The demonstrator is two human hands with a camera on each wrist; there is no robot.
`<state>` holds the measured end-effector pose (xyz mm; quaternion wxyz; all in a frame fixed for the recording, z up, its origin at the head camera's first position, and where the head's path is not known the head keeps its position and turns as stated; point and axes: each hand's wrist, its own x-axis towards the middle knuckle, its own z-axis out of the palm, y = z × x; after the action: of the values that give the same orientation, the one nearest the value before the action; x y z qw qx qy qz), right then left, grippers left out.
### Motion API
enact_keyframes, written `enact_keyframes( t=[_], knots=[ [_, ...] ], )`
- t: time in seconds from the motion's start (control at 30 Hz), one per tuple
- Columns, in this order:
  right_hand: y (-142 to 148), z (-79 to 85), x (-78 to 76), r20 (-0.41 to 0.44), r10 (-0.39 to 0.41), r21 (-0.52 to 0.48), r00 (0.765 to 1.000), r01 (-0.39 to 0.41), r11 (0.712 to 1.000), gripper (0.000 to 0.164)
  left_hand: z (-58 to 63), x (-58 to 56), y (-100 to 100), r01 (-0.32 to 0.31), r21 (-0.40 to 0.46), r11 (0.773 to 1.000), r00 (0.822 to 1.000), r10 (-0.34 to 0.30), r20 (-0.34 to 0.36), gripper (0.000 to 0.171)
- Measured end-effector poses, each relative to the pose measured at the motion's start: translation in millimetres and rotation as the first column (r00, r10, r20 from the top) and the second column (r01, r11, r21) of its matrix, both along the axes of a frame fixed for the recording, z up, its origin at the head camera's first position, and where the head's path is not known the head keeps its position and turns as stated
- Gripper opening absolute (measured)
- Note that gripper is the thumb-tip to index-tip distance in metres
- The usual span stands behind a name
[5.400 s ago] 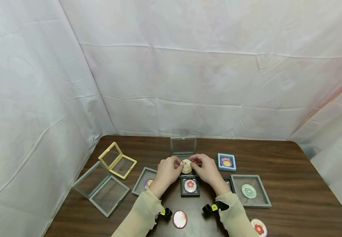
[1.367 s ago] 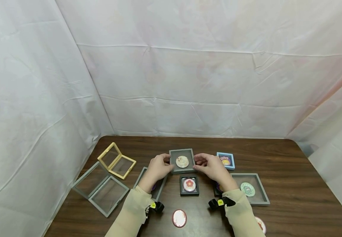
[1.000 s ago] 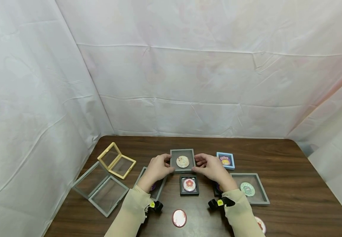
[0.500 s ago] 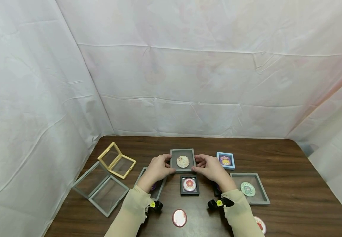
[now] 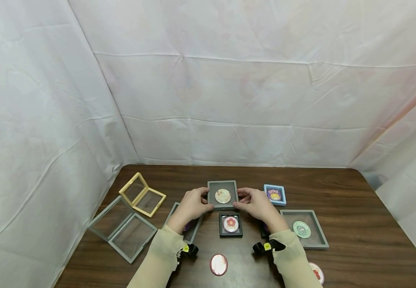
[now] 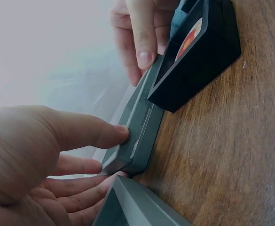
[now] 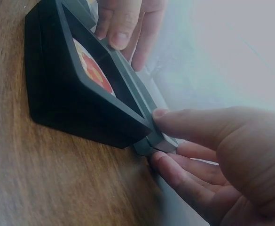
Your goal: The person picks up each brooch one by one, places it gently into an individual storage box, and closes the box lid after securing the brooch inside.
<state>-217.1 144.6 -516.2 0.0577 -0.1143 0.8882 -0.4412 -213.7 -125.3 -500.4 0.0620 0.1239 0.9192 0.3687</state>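
A grey square display frame (image 5: 212, 200) lies closed on the table, with a cream patterned round badge (image 5: 223, 196) inside it. My left hand (image 5: 193, 204) grips its left side, thumb on the front edge and fingers along the side. Opposite, my right hand (image 5: 254, 203) pinches the right front corner between thumb and fingers. Both wrist views show the thumbs on the grey frame's edge. Directly in front of that edge sits a small black frame (image 5: 231, 236) with a red-flower badge (image 5: 231, 224).
Open yellow (image 5: 152, 202) and grey (image 5: 132, 238) frames stand left. Another grey frame (image 5: 195, 230) is partly under my left forearm. Rightward are a blue frame (image 5: 283, 202) and a grey frame (image 5: 319, 230) with a green badge (image 5: 302, 229). Loose badges include a shiny red-rimmed one (image 5: 218, 265).
Several seconds ago both hands held the cream badge before the grey frame's raised lid; now the badge is inside and the lid is down. Over the last second the hands have hardly moved.
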Motion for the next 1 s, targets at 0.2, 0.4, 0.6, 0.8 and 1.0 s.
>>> enact_keyframes(
  t=[0.2, 0.4, 0.6, 0.8, 1.0],
  knots=[
    [0.1, -2.5, -0.5, -0.005, -0.004, -0.007, 1.0, 0.004, 1.0, 0.048, -1.8, -0.1, 0.8, 0.005, -0.002, 1.0, 1.0, -0.005, -0.005, 0.063],
    [0.1, -3.3, -0.9, -0.008, -0.002, -0.017, 1.0, 0.001, 1.0, 0.048, -3.6, -1.1, 0.0, 0.012, -0.002, 1.0, 1.0, -0.012, -0.007, 0.064],
    [-0.5, -2.1, -0.6, 0.011, -0.011, -0.019, 1.0, 0.011, 1.0, 0.048, -5.4, -1.8, 0.4, 0.011, -0.01, 1.0, 1.0, -0.011, -0.006, 0.064],
    [-1.2, -2.1, -0.1, 0.014, -0.008, -0.014, 1.0, 0.008, 1.0, 0.049, -5.9, -1.7, 1.0, 0.009, -0.013, 1.0, 1.0, -0.01, -0.013, 0.064],
    [-1.6, -2.1, -0.5, 0.012, -0.007, -0.002, 1.0, 0.007, 1.0, 0.048, -6.5, -2.2, 0.1, 0.01, -0.017, 1.0, 1.0, -0.011, -0.024, 0.064]
  ],
)
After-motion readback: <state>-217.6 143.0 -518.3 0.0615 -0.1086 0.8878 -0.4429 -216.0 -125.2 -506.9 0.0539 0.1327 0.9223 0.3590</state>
